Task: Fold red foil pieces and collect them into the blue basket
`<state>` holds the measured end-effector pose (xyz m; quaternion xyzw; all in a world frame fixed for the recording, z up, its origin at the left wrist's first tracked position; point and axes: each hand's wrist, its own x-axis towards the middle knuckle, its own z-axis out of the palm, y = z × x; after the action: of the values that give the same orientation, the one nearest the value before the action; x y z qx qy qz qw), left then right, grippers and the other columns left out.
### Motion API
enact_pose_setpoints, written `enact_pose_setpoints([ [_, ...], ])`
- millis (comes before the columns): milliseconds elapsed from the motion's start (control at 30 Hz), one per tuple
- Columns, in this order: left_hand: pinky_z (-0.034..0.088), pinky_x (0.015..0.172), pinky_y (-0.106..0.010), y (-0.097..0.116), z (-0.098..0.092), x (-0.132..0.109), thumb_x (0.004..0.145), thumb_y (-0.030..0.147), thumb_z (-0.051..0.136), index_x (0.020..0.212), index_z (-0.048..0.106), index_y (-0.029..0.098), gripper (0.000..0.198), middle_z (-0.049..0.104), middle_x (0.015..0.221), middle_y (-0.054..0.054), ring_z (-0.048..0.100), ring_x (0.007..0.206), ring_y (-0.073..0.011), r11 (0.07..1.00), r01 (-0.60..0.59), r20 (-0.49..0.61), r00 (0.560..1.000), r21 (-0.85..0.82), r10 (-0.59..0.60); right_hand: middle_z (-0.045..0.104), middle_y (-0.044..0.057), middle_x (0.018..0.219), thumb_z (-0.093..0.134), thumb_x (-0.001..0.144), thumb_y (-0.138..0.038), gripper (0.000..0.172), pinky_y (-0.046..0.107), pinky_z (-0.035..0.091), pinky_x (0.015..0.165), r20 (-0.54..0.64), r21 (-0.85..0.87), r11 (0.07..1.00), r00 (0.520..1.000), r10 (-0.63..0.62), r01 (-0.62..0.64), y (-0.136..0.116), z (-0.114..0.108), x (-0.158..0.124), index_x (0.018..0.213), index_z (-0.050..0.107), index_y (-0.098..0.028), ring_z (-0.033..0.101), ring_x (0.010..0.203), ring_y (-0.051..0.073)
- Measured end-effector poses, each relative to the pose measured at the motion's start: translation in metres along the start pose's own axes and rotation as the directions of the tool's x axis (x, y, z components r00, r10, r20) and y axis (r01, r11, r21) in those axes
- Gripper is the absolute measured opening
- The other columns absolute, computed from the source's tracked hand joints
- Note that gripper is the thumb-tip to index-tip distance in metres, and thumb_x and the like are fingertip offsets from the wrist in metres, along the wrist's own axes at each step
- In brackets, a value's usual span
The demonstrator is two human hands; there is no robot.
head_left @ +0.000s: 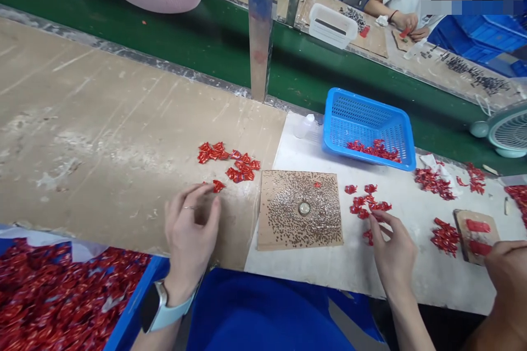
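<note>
My left hand (191, 230) hovers over the tan board bench with its fingers apart, right beside a shiny red foil piece (218, 186). A loose cluster of similar red pieces (228, 160) lies just beyond it. My right hand (393, 252) rests on the white sheet (415, 269), its fingertips at a small scatter of red pieces (365, 205). Between my hands lies a square of cardboard (267, 230) covered in tiny metal bits around a round metal disc (304, 208). I see nothing held in either hand.
A blue mesh basket (366, 129) holds red pieces, and a blue crate (123, 290) heaped with them sits at lower left. A co-worker's hand (508, 279) lies beside a red-marked wooden block (475, 236). A green belt (230, 49) and metal post (261, 27) stand beyond.
</note>
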<state>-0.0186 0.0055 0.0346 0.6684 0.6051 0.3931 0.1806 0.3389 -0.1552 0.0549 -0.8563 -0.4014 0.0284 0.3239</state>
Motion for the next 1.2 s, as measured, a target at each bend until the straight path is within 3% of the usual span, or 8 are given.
enact_pose_setpoints([
  [133, 0.045, 0.111, -0.061, -0.014, 0.001, 0.011, 0.097, 0.047, 0.066, 0.123, 0.074, 0.024, 0.036, 0.068, 0.132, -0.017, 0.061, 0.126, -0.0403, 0.999, 0.004, 0.014, 1.000, 0.050, -0.005, 0.077, 0.012, 0.097, 0.058, 0.102, -0.065, 0.047, 0.043, 0.055, 0.070, 0.079, -0.071, 0.987, 0.987, -0.139, 0.145, 0.008, -0.015, -0.004, 0.097, 0.079, -0.023, 0.066, 0.076, 0.027],
  [367, 0.057, 0.096, -0.047, -0.016, -0.001, 0.014, 0.094, 0.052, 0.068, 0.103, 0.078, 0.026, 0.029, 0.078, 0.107, -0.007, 0.072, 0.095, -0.0278, 0.995, 0.087, 0.073, 0.994, -0.050, -0.084, 0.078, 0.010, 0.097, 0.053, 0.107, -0.060, 0.044, 0.047, 0.058, 0.083, 0.285, -0.042, 0.946, 0.911, -0.298, 0.322, 0.030, -0.025, -0.006, 0.098, 0.081, -0.027, 0.069, 0.092, 0.031],
  [600, 0.067, 0.094, -0.038, -0.003, -0.007, -0.004, 0.088, 0.056, 0.075, 0.102, 0.077, 0.024, 0.035, 0.082, 0.102, -0.005, 0.080, 0.091, -0.0234, 0.917, 0.315, 0.162, 0.946, -0.244, -0.282, 0.078, 0.009, 0.096, 0.054, 0.107, -0.055, 0.039, 0.045, 0.060, 0.081, 0.381, -0.007, 0.939, 0.869, -0.315, 0.343, 0.031, -0.023, 0.007, 0.094, 0.079, -0.028, 0.072, 0.091, 0.030],
  [733, 0.069, 0.092, -0.038, 0.007, -0.006, -0.013, 0.083, 0.060, 0.080, 0.098, 0.078, 0.022, 0.041, 0.084, 0.097, -0.007, 0.082, 0.090, -0.0250, 0.851, 0.411, 0.219, 0.909, -0.328, -0.354, 0.076, 0.008, 0.088, 0.055, 0.104, -0.059, 0.042, 0.038, 0.061, 0.067, 0.424, 0.010, 0.951, 0.860, -0.283, 0.308, 0.026, -0.024, 0.014, 0.092, 0.079, -0.028, 0.071, 0.072, 0.025],
  [900, 0.072, 0.070, -0.035, 0.018, -0.003, -0.015, 0.084, 0.069, 0.076, 0.105, 0.077, 0.019, 0.055, 0.082, 0.083, -0.006, 0.080, 0.069, -0.0224, 0.765, 0.477, 0.284, 0.878, -0.432, -0.387, 0.075, 0.007, 0.079, 0.058, 0.099, -0.069, 0.051, 0.034, 0.060, 0.057, 0.458, 0.033, 0.964, 0.853, -0.250, 0.265, 0.018, -0.027, 0.021, 0.088, 0.082, -0.026, 0.066, 0.057, 0.021],
  [967, 0.071, 0.064, -0.035, 0.020, -0.003, -0.015, 0.081, 0.072, 0.077, 0.098, 0.079, 0.018, 0.057, 0.081, 0.078, -0.006, 0.079, 0.064, -0.0227, 0.736, 0.502, 0.327, 0.863, -0.454, -0.386, 0.078, 0.008, 0.084, 0.063, 0.095, -0.073, 0.052, 0.035, 0.062, 0.060, 0.459, 0.064, 0.979, 0.866, -0.199, 0.192, 0.012, -0.026, 0.021, 0.091, 0.084, -0.025, 0.070, 0.061, 0.022],
  [1067, 0.072, 0.069, -0.037, 0.022, -0.005, -0.014, 0.077, 0.075, 0.079, 0.093, 0.080, 0.018, 0.059, 0.082, 0.077, -0.008, 0.080, 0.067, -0.0245, 0.706, 0.535, 0.383, 0.840, -0.464, -0.385, 0.082, 0.011, 0.091, 0.076, 0.083, -0.075, 0.055, 0.039, 0.067, 0.067, 0.469, 0.199, 0.975, 0.883, -0.006, -0.100, -0.001, -0.020, 0.020, 0.096, 0.086, -0.023, 0.077, 0.072, 0.027],
  [1200, 0.072, 0.080, -0.040, 0.026, -0.008, -0.015, 0.072, 0.073, 0.085, 0.102, 0.081, 0.019, 0.062, 0.084, 0.083, -0.010, 0.083, 0.078, -0.0272, 0.691, 0.556, 0.429, 0.822, -0.463, -0.374, 0.083, 0.011, 0.085, 0.091, 0.072, -0.066, 0.053, 0.043, 0.069, 0.075, 0.536, 0.329, 0.855, 0.825, 0.181, -0.401, -0.025, -0.006, 0.017, 0.101, 0.087, -0.022, 0.081, 0.077, 0.030],
])
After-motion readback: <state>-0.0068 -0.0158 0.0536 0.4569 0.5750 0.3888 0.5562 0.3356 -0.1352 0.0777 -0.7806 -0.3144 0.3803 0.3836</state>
